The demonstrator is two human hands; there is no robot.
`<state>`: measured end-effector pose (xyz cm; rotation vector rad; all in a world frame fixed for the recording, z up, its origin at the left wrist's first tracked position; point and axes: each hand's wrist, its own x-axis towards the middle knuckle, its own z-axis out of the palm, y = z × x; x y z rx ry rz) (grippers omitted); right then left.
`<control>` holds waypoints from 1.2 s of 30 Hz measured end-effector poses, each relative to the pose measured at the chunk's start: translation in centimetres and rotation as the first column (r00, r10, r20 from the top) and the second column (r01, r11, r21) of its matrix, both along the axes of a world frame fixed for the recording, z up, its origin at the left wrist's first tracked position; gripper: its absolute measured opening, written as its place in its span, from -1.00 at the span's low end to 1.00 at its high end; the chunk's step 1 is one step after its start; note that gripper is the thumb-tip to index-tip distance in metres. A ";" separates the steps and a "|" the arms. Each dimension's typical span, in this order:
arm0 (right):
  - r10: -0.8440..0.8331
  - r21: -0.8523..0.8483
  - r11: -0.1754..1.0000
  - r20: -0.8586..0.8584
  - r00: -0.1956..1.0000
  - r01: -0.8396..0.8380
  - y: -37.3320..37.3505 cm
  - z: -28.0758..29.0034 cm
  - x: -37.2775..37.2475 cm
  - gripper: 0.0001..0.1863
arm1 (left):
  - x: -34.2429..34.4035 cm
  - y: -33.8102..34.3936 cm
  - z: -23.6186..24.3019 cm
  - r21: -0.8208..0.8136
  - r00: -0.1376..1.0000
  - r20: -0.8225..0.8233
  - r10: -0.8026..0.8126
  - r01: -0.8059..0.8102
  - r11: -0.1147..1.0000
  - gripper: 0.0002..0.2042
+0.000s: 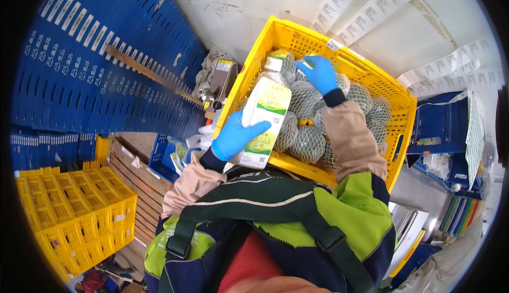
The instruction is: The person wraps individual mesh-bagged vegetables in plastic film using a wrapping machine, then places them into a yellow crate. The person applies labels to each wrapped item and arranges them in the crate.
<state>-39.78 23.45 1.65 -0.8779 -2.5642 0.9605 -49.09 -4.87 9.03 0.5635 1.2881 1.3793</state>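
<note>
My left hand (236,136), in a blue glove, grips a long white strip of labels (271,105) printed in green and yellow. The strip slants over the near left rim of a yellow plastic crate (395,89). In the crate lie several round, pale green fruits in white foam nets (308,144); their exact kind I cannot tell. Toward the crate's far side my right hand (319,74), also gloved in blue, has its fingers closed on a small white and green label, partly hidden, against the netted fruit. A yellow and white label (278,60) shows on a fruit left of it.
A metal device (220,81) stands left of the crate, beside a tall stack of blue crates (106,60). Yellow crates (79,213) are stacked at lower left near a wooden pallet (132,187). Printed sheets (379,9) hang on the wall. Blue bins (445,129) stand at right.
</note>
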 end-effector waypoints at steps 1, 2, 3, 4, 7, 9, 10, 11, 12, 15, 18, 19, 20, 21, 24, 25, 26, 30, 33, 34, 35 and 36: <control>0.024 -0.285 0.957 -0.140 0.990 -0.063 -1.1 1.7 -0.1 -0.53 | 0.0 0.3 0.1 0.002 0.999 -0.043 -0.012 0.013 1.000 -0.63; 0.122 -0.532 0.805 -0.282 0.952 -0.261 -3.4 4.8 0.9 -0.58 | 0.0 0.3 0.2 -0.011 0.999 -0.038 -0.004 0.004 1.000 -0.64; 0.155 -0.703 0.557 -0.434 0.887 -0.441 -6.5 7.7 2.5 -0.64 | 0.1 0.2 0.1 -0.027 0.998 -0.054 -0.025 0.024 0.999 -0.64; 0.103 -0.736 0.568 -0.380 0.919 -0.368 -8.9 8.7 3.9 -0.70 | 0.1 0.3 -0.1 -0.047 0.996 -0.078 -0.050 0.046 0.998 -0.64; 0.023 -0.462 0.865 -0.358 0.933 -0.199 -12.7 8.1 7.3 -0.80 | 1.5 1.4 0.2 0.123 0.927 -0.374 0.017 0.031 0.992 -0.55; 0.012 -0.373 0.911 -0.398 0.917 -0.174 -13.7 8.5 8.3 -0.83 | 1.1 2.7 -0.3 0.317 0.850 -0.514 0.115 0.063 0.946 -0.62; 0.014 -0.307 0.940 -0.396 0.918 -0.147 -13.9 8.8 8.8 -0.82 | 1.3 2.9 -1.1 0.368 0.976 -0.213 0.046 0.037 0.929 -0.73; 0.019 -0.240 0.963 -0.393 0.919 -0.122 -13.9 9.0 9.2 -0.81 | 1.7 3.2 -1.3 0.290 0.981 -0.191 0.039 0.018 0.957 -0.77; 0.033 -0.206 0.971 -0.387 0.922 -0.121 -13.3 9.3 9.7 -0.79 | 2.3 3.6 -1.3 0.212 0.984 -0.174 0.039 -0.002 0.977 -0.81; -0.248 -0.353 0.933 -0.483 0.840 0.073 -9.1 7.7 10.2 -0.78 | 4.0 5.0 -1.6 0.100 0.932 -0.360 -0.036 0.077 0.992 -0.76; -0.431 -0.430 0.875 -0.485 0.761 0.222 -0.3 4.7 10.3 -0.73 | 4.3 4.1 -1.4 -0.077 0.933 -0.156 -0.324 0.315 0.946 -0.62; -0.447 -0.355 0.881 -0.406 0.797 0.314 2.3 2.1 10.7 -0.69 | 4.2 3.9 -1.2 -0.094 0.937 -0.148 -0.315 0.304 0.948 -0.63; -0.409 -0.177 0.911 -0.295 0.863 0.372 3.7 -0.6 11.3 -0.66 | 4.1 3.9 -1.1 -0.108 0.940 -0.135 -0.313 0.300 0.948 -0.64; -0.387 0.012 0.919 -0.167 0.907 0.395 4.7 -3.2 11.9 -0.63 | 4.1 3.8 -1.1 -0.122 0.942 -0.121 -0.312 0.298 0.947 -0.65; -0.292 0.442 0.837 -0.137 0.946 0.323 4.0 -2.7 10.7 -0.55 | 3.7 2.5 -1.4 -0.093 0.981 -0.076 -0.179 0.172 0.981 -0.66; -0.245 0.552 0.777 -0.177 0.953 0.302 3.2 -2.1 10.4 -0.53 | 3.8 2.0 -1.4 -0.076 0.991 -0.046 -0.128 0.125 0.989 -0.66; -0.110 0.624 0.767 -0.100 0.989 0.149 3.3 -2.2 10.4 -0.50 | 3.8 1.8 -1.6 -0.071 0.995 -0.023 -0.100 0.098 0.993 -0.66; -0.134 0.629 0.775 0.066 0.989 0.063 4.8 -7.1 10.6 -0.46 | 3.5 1.2 -2.0 -0.088 0.992 -0.063 -0.110 0.105 0.991 -0.65; -0.063 0.238 0.968 0.530 0.846 -0.077 2.7 0.8 6.5 -0.52 | 3.7 0.7 -2.5 -0.069 0.991 -0.103 -0.084 0.077 0.995 -0.65; -0.058 0.310 0.950 0.299 0.952 -0.040 2.8 -1.0 5.3 -0.57 | 4.4 0.9 -2.0 -0.032 0.999 -0.023 -0.034 0.033 0.999 -0.65; -0.048 0.384 0.923 0.187 0.981 -0.028 3.4 -2.9 4.1 -0.57 | 4.2 1.2 -1.8 -0.023 0.999 -0.016 -0.050 0.049 0.999 -0.65; -0.018 0.447 0.894 0.080 0.997 -0.020 3.8 -5.0 2.8 -0.58 | 4.1 1.1 -1.9 -0.022 0.998 -0.003 -0.057 0.057 0.998 -0.65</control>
